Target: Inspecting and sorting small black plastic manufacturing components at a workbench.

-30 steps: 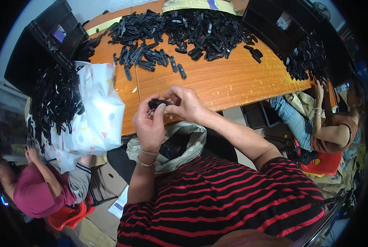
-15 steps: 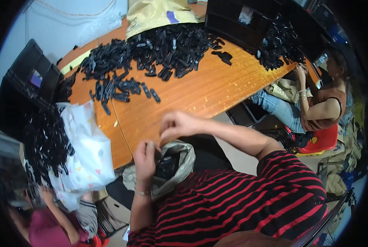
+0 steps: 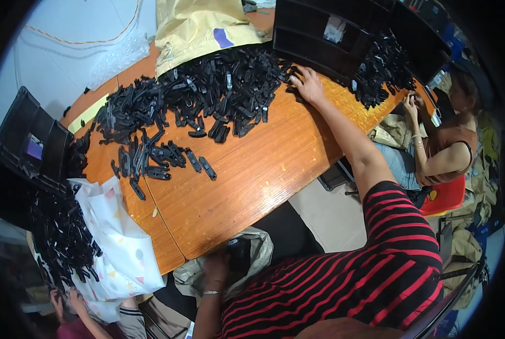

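My right hand [image 3: 309, 86] reaches across the table to the right end of a heap of small black plastic parts [image 3: 230, 85]. Its fingers are bent but apart, with the tips touching a few loose parts there; none is seen lifted. Low down, my left hand [image 3: 216, 268] is at the mouth of a beige woven sack [image 3: 259, 248] against the table's near edge. Shadow and blur hide its fingers. Inside the sack something dark shows, too dim to make out. A smaller group of long black parts [image 3: 156, 158] lies on the wooden table [image 3: 247, 181], left of the middle.
A large yellowish sack [image 3: 201, 28] backs the heap. Black crates stand at the left [image 3: 23, 152] and the far right [image 3: 314, 39], with more black parts spilled by each. A patterned white plastic sheet [image 3: 117, 237] hangs at the left. Co-workers sit at both sides.
My right hand has gone from above the sack to the heap's far right end. My left hand has dropped lower, to the sack's mouth. The whole view has shifted slightly.
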The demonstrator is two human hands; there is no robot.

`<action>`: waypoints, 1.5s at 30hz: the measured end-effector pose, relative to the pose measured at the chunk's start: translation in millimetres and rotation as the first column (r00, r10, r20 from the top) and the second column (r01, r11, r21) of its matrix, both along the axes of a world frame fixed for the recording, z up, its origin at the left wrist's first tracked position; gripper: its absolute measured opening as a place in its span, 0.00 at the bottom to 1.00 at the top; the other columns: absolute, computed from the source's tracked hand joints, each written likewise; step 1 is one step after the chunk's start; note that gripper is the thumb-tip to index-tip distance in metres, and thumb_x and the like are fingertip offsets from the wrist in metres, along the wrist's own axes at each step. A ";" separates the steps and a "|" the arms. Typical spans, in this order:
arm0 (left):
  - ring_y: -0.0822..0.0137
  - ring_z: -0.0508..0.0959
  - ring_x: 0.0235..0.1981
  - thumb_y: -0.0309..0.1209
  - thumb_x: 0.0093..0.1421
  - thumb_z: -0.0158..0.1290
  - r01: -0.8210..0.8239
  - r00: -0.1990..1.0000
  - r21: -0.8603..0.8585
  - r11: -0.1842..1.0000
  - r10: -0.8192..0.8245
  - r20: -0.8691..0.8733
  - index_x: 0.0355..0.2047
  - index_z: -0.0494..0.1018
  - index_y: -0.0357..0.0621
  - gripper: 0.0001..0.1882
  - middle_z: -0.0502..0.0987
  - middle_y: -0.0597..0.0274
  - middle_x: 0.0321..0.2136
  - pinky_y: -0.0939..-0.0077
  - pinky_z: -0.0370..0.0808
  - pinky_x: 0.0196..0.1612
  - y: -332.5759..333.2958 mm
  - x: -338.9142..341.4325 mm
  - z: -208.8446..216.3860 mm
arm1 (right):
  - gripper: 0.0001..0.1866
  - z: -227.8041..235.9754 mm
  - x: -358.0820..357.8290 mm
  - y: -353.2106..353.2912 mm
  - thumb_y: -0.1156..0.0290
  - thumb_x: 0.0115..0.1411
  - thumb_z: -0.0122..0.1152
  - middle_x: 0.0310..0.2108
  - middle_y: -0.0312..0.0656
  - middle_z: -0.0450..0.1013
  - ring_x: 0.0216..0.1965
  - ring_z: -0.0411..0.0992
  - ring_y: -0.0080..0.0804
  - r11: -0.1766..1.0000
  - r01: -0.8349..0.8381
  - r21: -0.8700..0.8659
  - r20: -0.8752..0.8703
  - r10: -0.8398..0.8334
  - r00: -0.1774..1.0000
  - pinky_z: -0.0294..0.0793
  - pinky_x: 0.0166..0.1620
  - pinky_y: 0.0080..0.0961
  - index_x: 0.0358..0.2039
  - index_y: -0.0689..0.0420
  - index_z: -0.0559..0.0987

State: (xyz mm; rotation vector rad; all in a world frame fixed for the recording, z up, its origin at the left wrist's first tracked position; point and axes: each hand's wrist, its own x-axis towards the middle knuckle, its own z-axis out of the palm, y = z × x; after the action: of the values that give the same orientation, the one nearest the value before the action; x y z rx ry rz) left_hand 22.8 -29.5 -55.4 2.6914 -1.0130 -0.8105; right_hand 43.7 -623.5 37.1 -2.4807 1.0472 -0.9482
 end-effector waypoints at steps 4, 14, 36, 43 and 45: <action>0.48 0.76 0.44 0.41 0.55 0.55 0.136 0.991 -0.029 0.990 -0.136 0.016 0.51 0.70 0.48 0.25 0.76 0.47 0.42 0.54 0.74 0.45 15.9 2.6 -50.5 | 0.35 10.3 36.4 -16.9 0.35 0.54 0.51 0.61 0.45 0.60 0.63 0.57 0.46 0.999 -0.035 0.020 -0.172 0.038 0.984 0.57 0.62 0.45 0.58 0.41 0.70; 0.48 0.77 0.43 0.40 0.55 0.56 0.144 0.965 -0.211 0.967 -0.184 -0.187 0.46 0.73 0.44 0.20 0.77 0.47 0.39 0.57 0.74 0.45 14.1 -7.7 22.3 | 0.27 8.0 47.3 92.2 0.46 0.52 0.62 0.44 0.48 0.73 0.48 0.70 0.43 0.980 -0.139 0.141 0.038 0.134 0.990 0.68 0.51 0.38 0.44 0.54 0.79; 0.56 0.71 0.42 0.21 0.53 0.52 0.359 0.810 -0.568 0.741 0.055 0.584 0.40 0.74 0.43 0.13 0.72 0.58 0.38 0.66 0.72 0.43 -131.9 132.8 118.9 | 0.10 48.8 8.6 292.9 0.72 0.52 0.63 0.33 0.44 0.69 0.35 0.72 0.45 0.637 -0.765 -0.093 -0.111 0.757 0.644 0.74 0.36 0.36 0.36 0.54 0.79; 0.56 0.71 0.38 0.24 0.50 0.57 0.355 0.805 -0.539 0.764 0.043 0.592 0.33 0.71 0.42 0.09 0.71 0.57 0.32 0.65 0.71 0.39 -115.8 118.7 126.9 | 0.08 52.2 4.4 298.7 0.77 0.50 0.62 0.34 0.45 0.68 0.31 0.73 0.47 0.559 -0.828 -0.033 -0.299 0.785 0.542 0.74 0.33 0.38 0.32 0.60 0.76; 0.56 0.71 0.38 0.24 0.50 0.57 0.331 0.817 -0.515 0.791 0.032 0.575 0.33 0.71 0.42 0.10 0.71 0.57 0.31 0.64 0.71 0.39 -107.2 113.4 129.0 | 0.09 54.6 5.0 299.7 0.77 0.49 0.64 0.35 0.45 0.69 0.31 0.73 0.46 0.554 -0.833 0.016 -0.349 0.783 0.514 0.73 0.33 0.37 0.32 0.60 0.76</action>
State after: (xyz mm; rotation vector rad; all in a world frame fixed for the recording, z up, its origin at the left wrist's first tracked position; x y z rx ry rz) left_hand 136.3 -136.7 73.5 2.2988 -1.3369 0.3214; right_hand 48.7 -323.8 91.7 -2.8061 -0.2541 -0.3116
